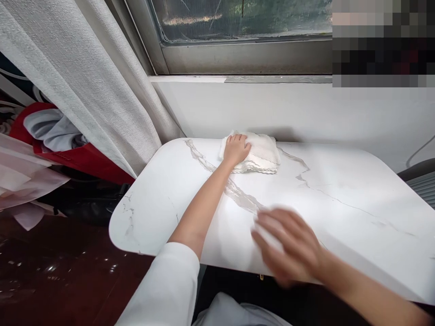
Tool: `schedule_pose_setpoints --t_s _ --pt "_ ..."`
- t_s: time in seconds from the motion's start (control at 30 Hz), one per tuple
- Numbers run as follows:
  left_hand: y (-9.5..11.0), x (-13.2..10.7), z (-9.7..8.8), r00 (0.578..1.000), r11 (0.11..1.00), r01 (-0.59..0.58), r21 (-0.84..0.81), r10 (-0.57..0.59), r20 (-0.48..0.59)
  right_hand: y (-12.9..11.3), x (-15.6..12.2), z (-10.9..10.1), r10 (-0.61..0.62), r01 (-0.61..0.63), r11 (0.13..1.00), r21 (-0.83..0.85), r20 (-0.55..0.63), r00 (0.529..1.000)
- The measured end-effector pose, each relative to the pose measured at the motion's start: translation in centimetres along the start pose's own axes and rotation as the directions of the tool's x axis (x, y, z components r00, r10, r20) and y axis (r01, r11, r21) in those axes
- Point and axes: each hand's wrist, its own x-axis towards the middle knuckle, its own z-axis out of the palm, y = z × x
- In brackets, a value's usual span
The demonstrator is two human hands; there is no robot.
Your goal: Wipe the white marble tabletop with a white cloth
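The left hand [237, 149] lies flat at nine o'clock on a folded, wavy-edged white cloth [263, 153]. The right hand [291, 246], blurred, fingers loosely uncurled, hovers at the cloth's five o'clock.

L hand [237, 150] atop folded wht cloth [263, 151] near far edge of marbled tbl [326, 174], R hand [292, 249] blurred, closer in.

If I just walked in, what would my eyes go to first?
Probably the big white table with grey-brown streaks, below the window. Near its far edge, the left hand rests on a white cloth. The blurred right hand is at the near edge.
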Motion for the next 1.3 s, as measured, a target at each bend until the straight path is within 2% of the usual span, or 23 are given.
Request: schedule_pose_setpoints --t_s 0.03,0.1,0.13,0.2,0.23,0.27,0.3,0.4,0.47,0.63,0.8,0.93,1.03,1.17,1.3 --pt "0.0 -0.1 0.0 1.0 1.0 -0.001 -0.001 0.001 0.003 1.8 1.2 0.8 0.012 -0.011 1.0 -0.027 0.004 1.0" --pt "0.1 -0.4 -0.1 1.0 1.0 -0.005 0.0 0.005 0.004 6.2 4.0 2.9 0.169 -0.164 0.981 -0.105 0.038 0.985" --pt "0.2 -0.6 -0.2 1.0 1.0 -0.01 0.002 0.01 0.008 8.6 5.4 4.0 0.336 -0.325 0.937 -0.129 0.073 0.939" --pt "0.3 -0.9 -0.3 1.0 1.0 -0.018 0.012 0.018 0.015 12.9 7.8 6.2 0.589 -0.565 0.806 -0.175 0.144 0.795" --pt "0.3 -1.0 -0.4 1.0 1.0 -0.02 0.017 0.019 0.02 14.6 8.7 7.2 0.655 -0.615 0.752 -0.238 0.158 0.739" --pt "0.3 -1.1 -0.4 1.0 1.0 -0.017 0.021 0.016 0.024 16.0 9.3 8.1 0.684 -0.627 0.721 -0.295 0.162 0.711" --pt "0.3 -1.0 -0.4 1.0 1.0 -0.01 0.023 0.009 0.026 17.0 9.7 8.8 0.697 -0.632 0.708 -0.316 0.171 0.696" --pt "0.0 -0.5 -0.2 0.999 0.999 0.02 0.025 -0.021 0.024 18.5 10.0 10.3 0.661 -0.595 0.736 -0.323 0.153 0.734" --pt "-0.4 0.2 -0.1 1.0 0.999 0.024 0.025 -0.024 0.02 18.8 10.1 10.9 0.644 -0.578 0.745 -0.333 0.131 0.754" --pt "-2.1 1.5 -0.4 1.0 0.999 0.012 0.034 -0.013 0.028 18.9 11.5 12.2 0.653 -0.569 0.721 -0.396 0.114 0.749" --pt "-4.7 1.4 -1.8 0.998 0.998 0.039 0.043 -0.041 0.046 17.2 13.4 13.9 0.652 -0.555 0.721 -0.414 0.137 0.745" --pt "-6.5 0.4 -2.9 0.998 0.998 0.055 0.024 -0.056 0.036 15.1 14.2 14.8 0.64 -0.549 0.739 -0.391 0.151 0.754" --pt "-7.1 -0.6 -3.2 0.999 0.999 0.039 0.004 -0.039 0.015 13.7 13.9 14.8 0.627 -0.54 0.757 -0.368 0.179 0.758" --pt "-7.0 -2.3 -3.3 1.0 1.0 -0.01 -0.014 0.01 0.011 11.8 12.5 14.3 0.638 -0.552 0.754 -0.356 0.196 0.745" --pt "-6.4 -5.2 -3.7 0.998 0.998 -0.062 -0.007 0.062 0.017 9.0 10.6 13.3 0.637 -0.551 0.755 -0.355 0.199 0.745"
